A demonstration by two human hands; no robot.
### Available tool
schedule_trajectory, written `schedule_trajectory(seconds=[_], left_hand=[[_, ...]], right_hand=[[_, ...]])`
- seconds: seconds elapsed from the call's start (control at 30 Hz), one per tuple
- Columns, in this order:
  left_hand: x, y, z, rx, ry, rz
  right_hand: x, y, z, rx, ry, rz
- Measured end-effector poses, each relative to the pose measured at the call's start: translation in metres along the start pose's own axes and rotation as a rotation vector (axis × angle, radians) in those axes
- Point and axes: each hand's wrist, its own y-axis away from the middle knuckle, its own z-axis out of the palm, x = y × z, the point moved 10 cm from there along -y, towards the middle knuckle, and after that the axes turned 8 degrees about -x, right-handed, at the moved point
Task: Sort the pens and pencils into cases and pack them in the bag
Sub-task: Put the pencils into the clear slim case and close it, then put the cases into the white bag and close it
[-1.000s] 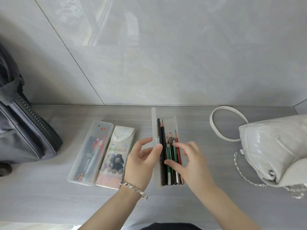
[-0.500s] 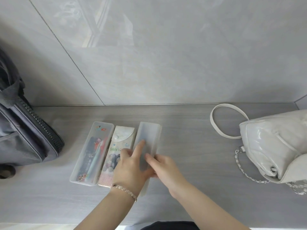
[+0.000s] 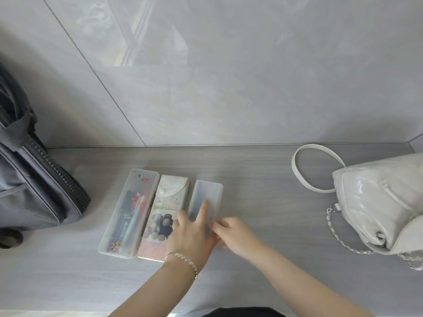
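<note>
Step, as judged: snapping the frosted case [image 3: 209, 191] shut. To do it well, press along the lid's free long edge rather than its middle. Brace the base so it does not slide into the printed case [image 3: 164, 209], which touches its left side. The clear case [image 3: 128, 209] lies left of that. The grey backpack [image 3: 41, 191] is well left of the frosted case, the white handbag [image 3: 377, 202] well right.

Left hand [image 3: 190, 236]: fingers [image 3: 202, 210] straight and spread, flat on the lid's near half.

Right hand [image 3: 235, 234]: fingertips bent against the frosted case's near right edge; pinching or only bracing, cannot tell.
</note>
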Motion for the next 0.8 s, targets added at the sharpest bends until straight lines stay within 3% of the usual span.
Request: schedule_trajectory(seconds=[0.17, 0.37, 0.53, 0.7, 0.8], left_hand=[[0.011, -0.041, 0.017, -0.081, -0.248, -0.016], [0.014, -0.054, 0.013, -0.121, -0.46, -0.034], [0.075, -0.042, 0.001, -0.2, -0.392, 0.202], [0.155, -0.018, 0.006, -0.276, -0.33, 0.412], [0.185, -0.009, 0.015, -0.25, -0.34, 0.451]], right_hand=[[0.035, -0.006, -0.066, 0.207, 0.216, 0.069], [0.046, 0.011, -0.1, 0.237, 0.324, 0.07], [0.04, 0.045, -0.134, 0.271, 0.477, 0.053], [-0.005, 0.121, -0.214, 0.519, 0.517, -0.17], [-0.005, 0.166, -0.263, 0.658, 0.72, -0.174]])
